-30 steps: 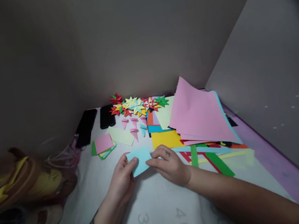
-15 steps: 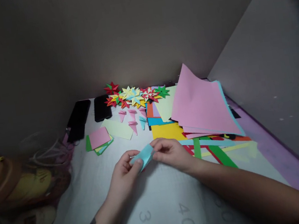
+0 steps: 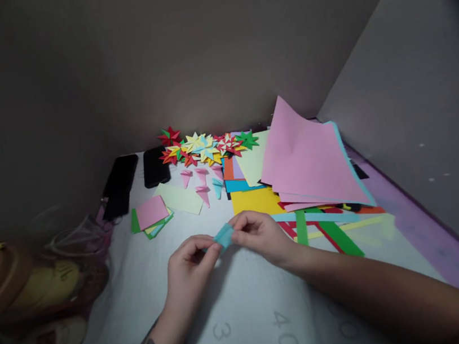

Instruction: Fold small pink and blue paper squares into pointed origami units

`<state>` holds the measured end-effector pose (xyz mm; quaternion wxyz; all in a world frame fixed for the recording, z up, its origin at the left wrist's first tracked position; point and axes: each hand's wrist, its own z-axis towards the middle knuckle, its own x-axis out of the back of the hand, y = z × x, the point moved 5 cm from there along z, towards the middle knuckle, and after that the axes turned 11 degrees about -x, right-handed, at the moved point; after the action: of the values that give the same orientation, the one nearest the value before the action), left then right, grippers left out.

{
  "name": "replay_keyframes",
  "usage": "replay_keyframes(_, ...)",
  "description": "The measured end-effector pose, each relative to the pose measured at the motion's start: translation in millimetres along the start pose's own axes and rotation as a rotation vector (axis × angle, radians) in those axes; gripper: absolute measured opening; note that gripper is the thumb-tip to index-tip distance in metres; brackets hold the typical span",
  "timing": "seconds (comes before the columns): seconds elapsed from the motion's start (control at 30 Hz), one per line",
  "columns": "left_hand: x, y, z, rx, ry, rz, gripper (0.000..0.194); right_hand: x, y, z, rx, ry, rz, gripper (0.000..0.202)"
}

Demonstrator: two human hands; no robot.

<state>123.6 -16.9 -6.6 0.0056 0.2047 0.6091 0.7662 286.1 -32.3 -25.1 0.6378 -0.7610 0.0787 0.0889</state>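
Observation:
A small light-blue piece of paper is held above the mat between both hands. My left hand pinches its left end between thumb and fingers. At the opposite end, my right hand grips the corner with thumb and forefinger. Just beyond the hands lie several small folded pink paper pieces and a folded light-blue piece. To the left sits a stack of small paper squares, pink on top, beside a pale green paper rectangle.
Folded paper stars are heaped at the back. Large pink sheets and coloured strips lie on the right. Two black phones rest at the back left. A bag stands beside the table's left edge.
The blue paper has turned and shows a smaller face between the fingers. My left hand has shifted slightly, with its thumb now closer to the right hand. Both hands keep their hold.

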Motion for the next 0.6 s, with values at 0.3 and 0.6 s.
replay_keyframes(0.3,-1.8,1.7,-2.5,-0.016,-0.003,0.080,0.017,1.2,3.1,-4.3,-0.038,0.121,-0.010,0.018)
replay_keyframes(0.6,-2.0,4.2,-3.0,0.000,0.004,0.081,0.017,1.7,4.2,-3.0,-0.071,0.129,-0.009,0.020)
